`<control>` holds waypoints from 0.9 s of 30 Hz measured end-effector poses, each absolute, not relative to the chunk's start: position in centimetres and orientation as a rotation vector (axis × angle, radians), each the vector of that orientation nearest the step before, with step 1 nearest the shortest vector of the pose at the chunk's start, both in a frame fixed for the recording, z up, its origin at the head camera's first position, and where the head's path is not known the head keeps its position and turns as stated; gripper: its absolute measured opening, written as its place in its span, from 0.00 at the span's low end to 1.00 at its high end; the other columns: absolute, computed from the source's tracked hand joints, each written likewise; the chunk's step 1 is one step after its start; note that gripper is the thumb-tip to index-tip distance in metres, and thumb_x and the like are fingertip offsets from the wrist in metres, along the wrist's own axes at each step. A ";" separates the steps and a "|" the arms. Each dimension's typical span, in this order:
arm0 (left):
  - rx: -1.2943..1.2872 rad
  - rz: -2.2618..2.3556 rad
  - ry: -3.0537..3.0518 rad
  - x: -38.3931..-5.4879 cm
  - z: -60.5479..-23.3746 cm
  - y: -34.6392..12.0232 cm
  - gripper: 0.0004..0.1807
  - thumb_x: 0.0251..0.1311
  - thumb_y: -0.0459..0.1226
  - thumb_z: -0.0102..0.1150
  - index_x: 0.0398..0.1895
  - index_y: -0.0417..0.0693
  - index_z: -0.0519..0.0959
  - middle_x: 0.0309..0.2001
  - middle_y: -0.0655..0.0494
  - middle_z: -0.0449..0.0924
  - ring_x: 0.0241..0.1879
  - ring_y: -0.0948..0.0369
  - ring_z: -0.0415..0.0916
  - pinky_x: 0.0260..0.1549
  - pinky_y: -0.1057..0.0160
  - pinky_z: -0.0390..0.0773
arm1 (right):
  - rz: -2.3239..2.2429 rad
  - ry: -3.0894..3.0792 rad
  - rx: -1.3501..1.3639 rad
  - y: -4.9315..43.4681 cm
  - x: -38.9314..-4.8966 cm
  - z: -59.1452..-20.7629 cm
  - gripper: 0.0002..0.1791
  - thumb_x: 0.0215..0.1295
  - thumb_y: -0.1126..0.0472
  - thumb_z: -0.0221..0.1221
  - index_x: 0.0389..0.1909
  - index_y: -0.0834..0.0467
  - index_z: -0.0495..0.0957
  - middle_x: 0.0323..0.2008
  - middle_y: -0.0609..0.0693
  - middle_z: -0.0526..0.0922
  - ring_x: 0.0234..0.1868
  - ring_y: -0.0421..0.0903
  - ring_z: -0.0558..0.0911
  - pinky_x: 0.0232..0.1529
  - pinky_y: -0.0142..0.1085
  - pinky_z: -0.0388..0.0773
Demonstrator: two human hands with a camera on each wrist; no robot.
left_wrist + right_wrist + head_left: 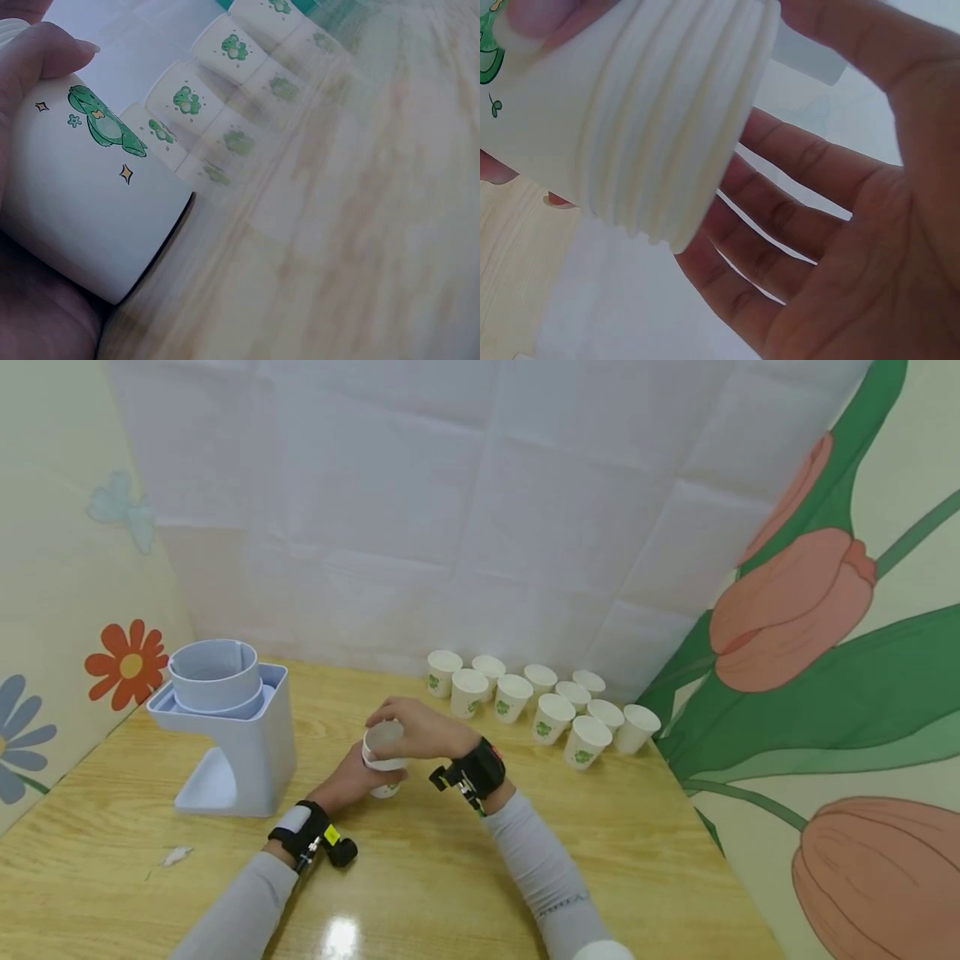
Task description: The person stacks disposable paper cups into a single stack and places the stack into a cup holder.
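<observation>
Stacked paper cups (384, 766), nested so that their rims show as ridges, call for a light touch. Walls this thin would probably buckle under a hard squeeze, so the sound way to handle them is a steady, even hold low on the body, with the upper fingers working only on the ridged edges. Keeping any pull straight along the stack, with at most a slight twist, should stop the nested rims from jamming or the lower cups from tipping.

At far left a pale stand (262, 756) carries a round hopper (216, 692), and a small white scrap (177, 856) lies on the table (427, 885) at near left. To the right of the stand, the left hand (356, 779) is wrapped round the body of the stack, below the rims. Next comes the stack itself, between the two hands and touching both; its base is close to the wood, though the angle makes it hard to say whether it actually rests there. Right of it, the right hand (427, 728) reaches across the top, thumb and fingers curved about the uppermost rim, holding it. Farther right, on the far side and well apart from both hands, stands a group of matching cups (553, 720), upright, several with a green print showing.
</observation>
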State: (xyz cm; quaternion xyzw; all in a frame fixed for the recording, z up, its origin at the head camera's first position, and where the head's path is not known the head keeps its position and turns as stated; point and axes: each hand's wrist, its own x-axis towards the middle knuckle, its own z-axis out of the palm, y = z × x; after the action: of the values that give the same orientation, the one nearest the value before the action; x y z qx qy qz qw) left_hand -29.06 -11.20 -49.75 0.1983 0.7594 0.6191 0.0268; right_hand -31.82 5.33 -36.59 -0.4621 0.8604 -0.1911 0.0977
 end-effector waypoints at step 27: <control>0.576 1.949 2.344 -29.2 -49.7 -11.1 0.37 0.56 0.35 0.73 0.68 0.36 0.66 0.59 0.38 0.77 0.58 0.47 0.75 0.62 0.45 0.71 | -0.811 2.880 -1.120 7.3 -42.7 -37.4 0.24 0.77 0.56 0.54 0.67 0.65 0.72 0.66 0.62 0.74 0.68 0.60 0.70 0.68 0.48 0.68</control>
State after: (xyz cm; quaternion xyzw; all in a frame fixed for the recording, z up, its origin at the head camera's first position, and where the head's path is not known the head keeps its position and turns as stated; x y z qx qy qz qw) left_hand -29.25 -11.08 -49.74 0.1855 0.7555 0.6281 0.0198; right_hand -42.72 7.26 -37.41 -0.3505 0.9012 -0.2537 -0.0265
